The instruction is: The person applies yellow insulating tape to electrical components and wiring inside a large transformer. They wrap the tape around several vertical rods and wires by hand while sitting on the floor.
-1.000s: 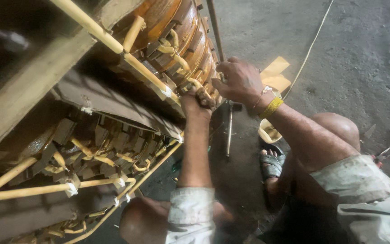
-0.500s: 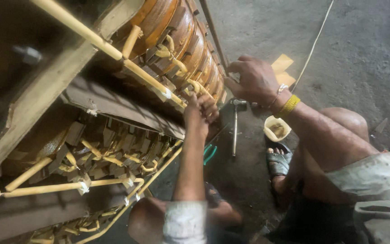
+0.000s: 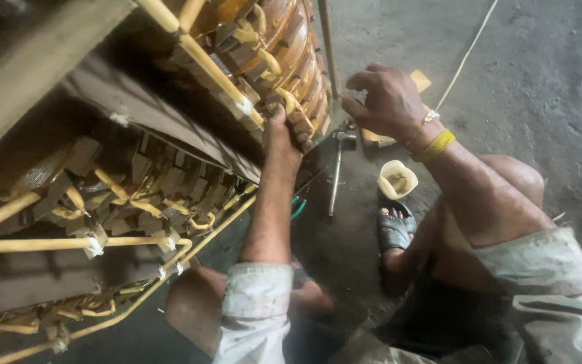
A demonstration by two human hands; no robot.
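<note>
Hammer right of coil (floor)

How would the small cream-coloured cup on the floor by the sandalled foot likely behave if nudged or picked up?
The cream cup looks thin-walled and small, so probably light and easy to lift. It stands open side up on rough concrete floor, so a push would likely tip it rather than slide it. Something seems to lie inside and might spill.

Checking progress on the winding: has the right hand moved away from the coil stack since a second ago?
Yes. The right hand has lifted off the coil stack and now hovers toward the floor side.
</note>
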